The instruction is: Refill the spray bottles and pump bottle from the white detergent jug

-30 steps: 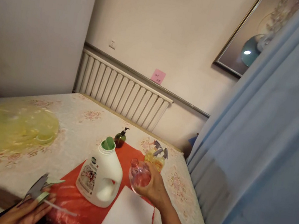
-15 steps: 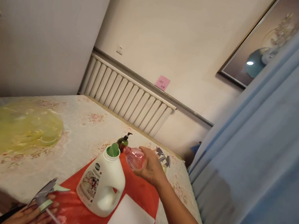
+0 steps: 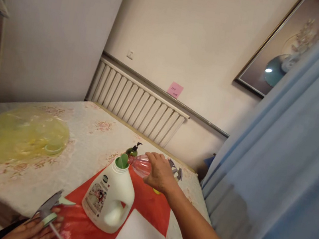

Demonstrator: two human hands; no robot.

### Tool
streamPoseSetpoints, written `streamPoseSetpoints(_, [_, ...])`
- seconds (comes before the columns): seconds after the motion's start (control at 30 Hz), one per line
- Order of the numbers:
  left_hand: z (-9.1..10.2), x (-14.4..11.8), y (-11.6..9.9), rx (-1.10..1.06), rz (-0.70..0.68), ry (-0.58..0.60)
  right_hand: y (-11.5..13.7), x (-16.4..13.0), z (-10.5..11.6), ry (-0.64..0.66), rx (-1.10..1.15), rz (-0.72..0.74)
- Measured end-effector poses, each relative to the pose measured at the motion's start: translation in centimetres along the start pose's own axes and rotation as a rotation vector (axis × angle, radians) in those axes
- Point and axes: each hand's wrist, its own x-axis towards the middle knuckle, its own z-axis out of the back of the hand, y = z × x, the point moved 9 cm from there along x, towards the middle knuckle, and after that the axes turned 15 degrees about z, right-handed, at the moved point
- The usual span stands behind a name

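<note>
The white jug [image 3: 108, 200] stands upright on a red sheet [image 3: 151, 207], a printed label on its side, a loop handle at its right and a green insert [image 3: 123, 161] in its open neck. Its walls are opaque, so its contents are hidden. Just right of the jug's neck, a see-through pink bottle [image 3: 141, 165] is tipped almost on its side, mouth toward the insert; whether they touch, or liquid is passing, I cannot tell. The right hand [image 3: 160, 173] has its fingers wrapped around the bottle's body.

Left of the jug and nearer the wearer, the left hand [image 3: 34, 232] holds a grey spray head [image 3: 49, 204] with a pale green collar and a thin tube, fingers closed about it. Behind the jug is a dark green pump bottle [image 3: 132, 152] with a black top. To the jug's right, more grey spray heads [image 3: 180, 174] show past the right hand. Farther left of the jug lies a yellow plastic bag [image 3: 17, 135].
</note>
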Motion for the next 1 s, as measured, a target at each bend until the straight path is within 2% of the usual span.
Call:
streamPoseSetpoints(0.2, [1.5,1.0,-0.2,0.018,-0.006,0.024,0.5,0.6,0.3,0.064,-0.075,0.01])
streamPoseSetpoints(0.63, [2.4,1.6,-0.2,0.027,0.001,-0.005,1.1,1.0,1.0,0.146,-0.153,0.019])
streamPoseSetpoints(0.83, [2.2,1.7,-0.2,0.036,-0.006,0.023,1.4,1.2,1.4,0.153,-0.177,0.035])
streamPoseSetpoints(1.0, [3.5,2.9,-0.3,-0.048,0.006,-0.005,1.6,1.3,1.5,0.164,-0.194,0.043])
